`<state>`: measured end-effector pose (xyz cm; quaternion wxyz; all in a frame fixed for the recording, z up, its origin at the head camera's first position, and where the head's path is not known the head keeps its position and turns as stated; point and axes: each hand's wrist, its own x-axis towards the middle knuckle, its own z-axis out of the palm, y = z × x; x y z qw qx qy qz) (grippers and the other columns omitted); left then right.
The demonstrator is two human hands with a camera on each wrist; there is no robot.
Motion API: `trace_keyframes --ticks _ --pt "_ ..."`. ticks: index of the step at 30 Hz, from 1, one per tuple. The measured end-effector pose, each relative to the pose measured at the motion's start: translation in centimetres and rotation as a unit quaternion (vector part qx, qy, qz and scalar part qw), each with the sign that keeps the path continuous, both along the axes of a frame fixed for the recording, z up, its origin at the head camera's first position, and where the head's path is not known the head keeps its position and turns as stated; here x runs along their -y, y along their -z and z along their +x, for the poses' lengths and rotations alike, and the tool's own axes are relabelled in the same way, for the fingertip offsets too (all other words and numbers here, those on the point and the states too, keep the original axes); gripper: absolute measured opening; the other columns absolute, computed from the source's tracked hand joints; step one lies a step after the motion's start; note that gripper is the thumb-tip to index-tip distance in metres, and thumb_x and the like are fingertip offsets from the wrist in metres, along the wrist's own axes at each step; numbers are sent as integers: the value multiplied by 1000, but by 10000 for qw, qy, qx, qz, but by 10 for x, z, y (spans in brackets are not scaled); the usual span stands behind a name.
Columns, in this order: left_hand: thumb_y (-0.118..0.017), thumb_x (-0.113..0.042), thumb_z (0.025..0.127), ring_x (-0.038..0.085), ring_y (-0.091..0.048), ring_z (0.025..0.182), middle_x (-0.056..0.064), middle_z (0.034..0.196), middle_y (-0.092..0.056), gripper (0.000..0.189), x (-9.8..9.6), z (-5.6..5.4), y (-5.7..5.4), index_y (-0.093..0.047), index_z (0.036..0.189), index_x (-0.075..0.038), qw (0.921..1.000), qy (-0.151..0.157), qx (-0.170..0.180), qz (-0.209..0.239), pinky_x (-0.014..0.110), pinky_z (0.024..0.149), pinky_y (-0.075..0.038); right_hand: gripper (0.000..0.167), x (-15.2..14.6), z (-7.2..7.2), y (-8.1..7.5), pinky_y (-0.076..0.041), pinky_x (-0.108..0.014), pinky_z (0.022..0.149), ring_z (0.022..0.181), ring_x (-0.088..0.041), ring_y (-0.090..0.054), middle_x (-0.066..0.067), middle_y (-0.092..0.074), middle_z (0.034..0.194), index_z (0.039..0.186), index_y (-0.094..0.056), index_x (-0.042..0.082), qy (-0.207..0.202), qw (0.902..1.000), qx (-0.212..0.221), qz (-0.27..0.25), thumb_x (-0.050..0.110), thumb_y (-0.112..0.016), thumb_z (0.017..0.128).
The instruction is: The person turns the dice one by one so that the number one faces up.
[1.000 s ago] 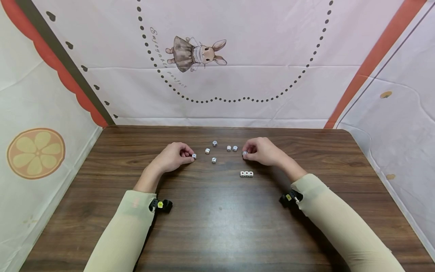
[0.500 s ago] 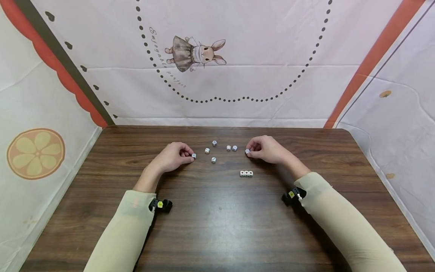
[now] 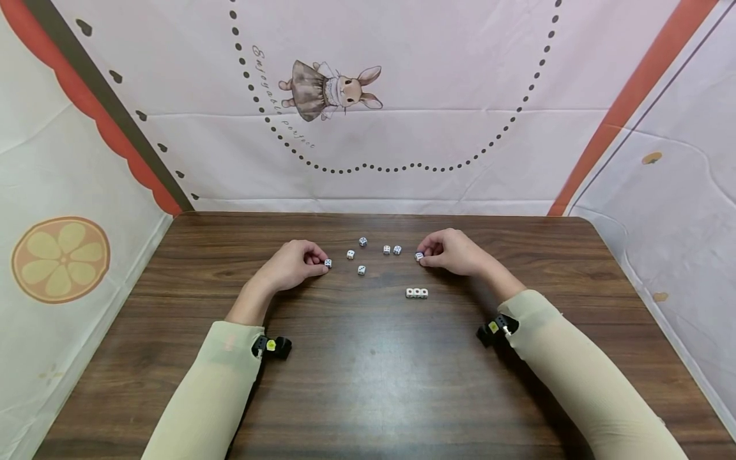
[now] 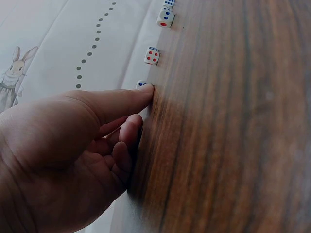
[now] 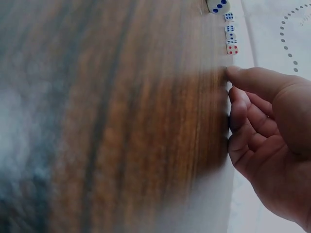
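At the left of a loose group of dice, my left hand (image 3: 289,264) pinches a white die (image 3: 328,263) between thumb and fingers, down at the tabletop. In the left wrist view the thumb covers most of that die (image 4: 141,84). On the other side, my right hand (image 3: 453,252) pinches another white die (image 3: 419,256); the thumb hides it in the right wrist view. Between the hands lie a die (image 3: 351,255), a farther die (image 3: 363,241) and a nearer die (image 3: 361,270). Two dice (image 3: 392,250) sit side by side left of my right hand.
Closer to me than the right hand, three dice (image 3: 416,293) stand in a touching row with single dots up. The brown wood-grain table (image 3: 368,370) is bordered by printed white cloth (image 3: 437,83) at the back and sides. Black wrist cameras (image 3: 276,347) sit at both cuffs.
My right hand has shifted slightly right and toward the back with its die, away from the two paired dice. My left hand stays in place on its die.
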<state>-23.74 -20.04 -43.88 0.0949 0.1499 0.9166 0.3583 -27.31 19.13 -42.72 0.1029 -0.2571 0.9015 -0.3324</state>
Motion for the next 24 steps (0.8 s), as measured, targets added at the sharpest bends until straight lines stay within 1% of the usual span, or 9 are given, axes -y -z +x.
trace_keyframes --ticks 3,7,10,12,15,19,24 --pt "-81 -17 96 20 -59 85 3 91 -67 12 0 0 0 -76 104 -8 10000 -18 10 1 36 78 -49 17 1 1 -1 -49 -35 75 80 -16 -62 2 -68 85 101 -76 8 112 9998 -117 118 18 -86 90" --pt "-81 -17 96 20 -59 85 4 92 -67 13 0 -1 -1 -76 105 -8 10000 -19 4 -14 36 78 -49 25 6 4 -4 -50 -36 75 78 -16 -62 1 -68 83 93 -72 10 322 9977 -308 519 29 -88 88" --pt "-81 -16 96 20 -59 86 4 92 -67 13 0 -1 -1 -76 105 -8 10000 -21 3 -22 35 77 -49 30 11 6 -6 -50 -36 75 79 -17 -62 2 -69 82 91 -71 11 434 9956 -331 760 36 -88 87" --pt "-81 -16 96 20 -59 86 4 92 -67 13 0 -1 -1 -76 105 -7 10000 -11 0 -25 35 78 -48 31 14 6 -8 -50 -36 75 78 -17 -62 2 -69 82 89 -71 11 469 9950 -332 816 37 -87 88" --pt "-81 -16 96 20 -59 86 4 92 -67 13 0 -1 -1 -76 105 -8 10000 -26 23 -13 36 78 -49 27 17 7 -8 -50 -36 75 78 -16 -62 2 -69 81 88 -72 11 419 9950 -406 813 33 -87 89" --pt "-81 -17 96 20 -59 85 4 92 -67 12 0 0 0 -76 104 -9 10000 -35 23 3 36 78 -49 19 18 6 -6 -52 -36 77 78 -15 -63 2 -70 81 90 -73 10 265 9953 -536 757 24 -85 89" --pt "-81 -17 96 20 -59 85 3 91 -67 13 0 0 0 -76 105 -9 10000 0 -23 2 37 78 -49 13 17 7 -5 -51 -36 78 78 -14 -63 3 -69 81 92 -73 10 174 9965 -529 627 17 -84 89"
